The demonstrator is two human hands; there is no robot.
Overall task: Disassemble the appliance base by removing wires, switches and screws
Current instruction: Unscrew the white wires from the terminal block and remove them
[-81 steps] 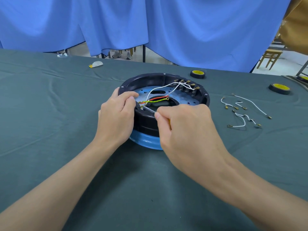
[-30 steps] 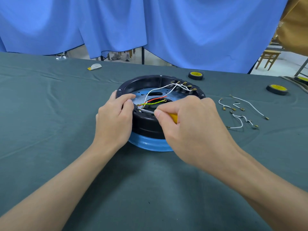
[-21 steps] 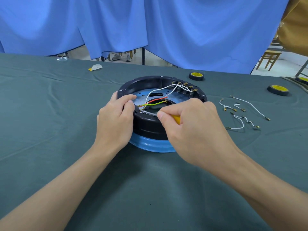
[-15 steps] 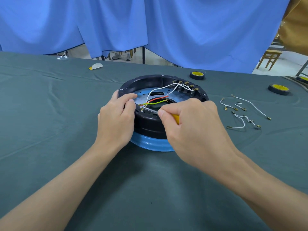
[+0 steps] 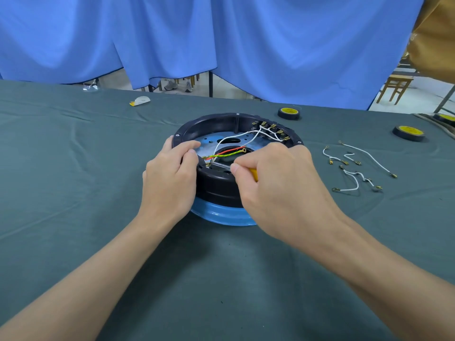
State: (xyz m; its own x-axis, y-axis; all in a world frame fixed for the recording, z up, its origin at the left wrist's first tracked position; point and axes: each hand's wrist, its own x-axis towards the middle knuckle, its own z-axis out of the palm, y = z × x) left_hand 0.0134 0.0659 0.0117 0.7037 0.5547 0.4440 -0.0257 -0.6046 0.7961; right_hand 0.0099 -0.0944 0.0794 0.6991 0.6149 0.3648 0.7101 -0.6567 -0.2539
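Note:
A round black appliance base with a blue lower ring lies upside down on the table's middle. Inside it run white wires, a red wire and a green-yellow wire toward terminals at the near-left rim. A row of brass switch terminals sits at the far right rim. My left hand grips the base's near-left rim, fingers curled over the edge. My right hand holds a yellow-handled screwdriver; its metal shaft points left at the terminals by my left fingertips.
Several loose white wires with brass ends lie on the green cloth to the right. Two black-and-yellow tape rolls sit at the far right. A small white scrap lies far left. Blue curtains hang behind the table.
Both hands stay at the base's near-left rim. The right hand has shifted slightly around the screwdriver, whose yellow handle now shows; the tip stays at the same terminals.

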